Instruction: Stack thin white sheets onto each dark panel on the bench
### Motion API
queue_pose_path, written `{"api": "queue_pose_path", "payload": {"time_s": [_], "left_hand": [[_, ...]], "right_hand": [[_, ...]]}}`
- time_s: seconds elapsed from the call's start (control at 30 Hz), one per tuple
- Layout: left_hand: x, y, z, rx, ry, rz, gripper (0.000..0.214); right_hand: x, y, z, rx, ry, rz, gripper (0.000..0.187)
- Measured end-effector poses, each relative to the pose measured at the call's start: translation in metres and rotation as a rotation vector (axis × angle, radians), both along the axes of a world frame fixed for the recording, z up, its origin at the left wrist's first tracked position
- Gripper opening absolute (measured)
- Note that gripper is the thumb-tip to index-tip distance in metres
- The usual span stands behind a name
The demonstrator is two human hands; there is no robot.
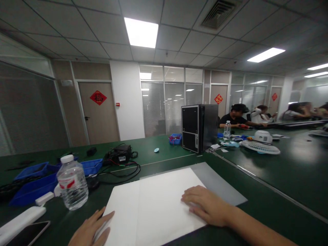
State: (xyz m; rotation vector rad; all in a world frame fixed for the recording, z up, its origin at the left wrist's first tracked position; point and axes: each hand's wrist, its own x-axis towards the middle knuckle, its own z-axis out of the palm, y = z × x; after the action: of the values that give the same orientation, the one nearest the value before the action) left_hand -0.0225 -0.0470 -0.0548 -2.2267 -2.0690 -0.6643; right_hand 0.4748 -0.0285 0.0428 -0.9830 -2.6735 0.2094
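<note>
A large sheet of white paper [159, 201] with a faint crease down its left part lies on the green table in front of me. Under its right side a grey sheet [220, 186] sticks out. My right hand [205, 205] rests on the paper's right part, palm down, fingers stretched out. At the lower left edge my left hand [93, 229] touches the paper, its fingers and thumb apart; the bottom of the frame cuts this hand off.
Left stand a water bottle [71, 184], a phone [28, 234], a white power strip [23, 220] and blue trays [36, 189]. Behind the paper are a black adapter with cables [120, 153] and a computer tower [198, 128]. A white fan [261, 145] lies right; several people sit beyond.
</note>
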Motion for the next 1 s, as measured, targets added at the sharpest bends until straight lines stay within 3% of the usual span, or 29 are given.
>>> {"api": "queue_pose_path", "payload": {"time_s": [0.17,0.3,0.43,0.7,1.0], "left_hand": [[0.005,-0.003,0.01,-0.031,-0.002,0.008,0.05],[0.009,-0.008,0.017,-0.065,0.016,0.02,0.052],[0.012,-0.011,0.021,-0.08,0.013,0.028,0.053],[0.01,-0.01,0.02,-0.079,-0.019,0.029,0.056],[0.008,-0.007,0.017,-0.025,0.007,0.023,0.053]], "right_hand": [[0.05,0.039,-0.016,0.115,-0.074,-0.61,0.048],[0.085,0.051,-0.023,0.098,-0.09,-0.785,0.048],[0.083,0.05,-0.026,0.083,-0.091,-0.783,0.048],[0.043,0.035,-0.023,0.093,-0.076,-0.629,0.05],[0.023,0.023,-0.015,0.125,-0.074,-0.462,0.044]]}}
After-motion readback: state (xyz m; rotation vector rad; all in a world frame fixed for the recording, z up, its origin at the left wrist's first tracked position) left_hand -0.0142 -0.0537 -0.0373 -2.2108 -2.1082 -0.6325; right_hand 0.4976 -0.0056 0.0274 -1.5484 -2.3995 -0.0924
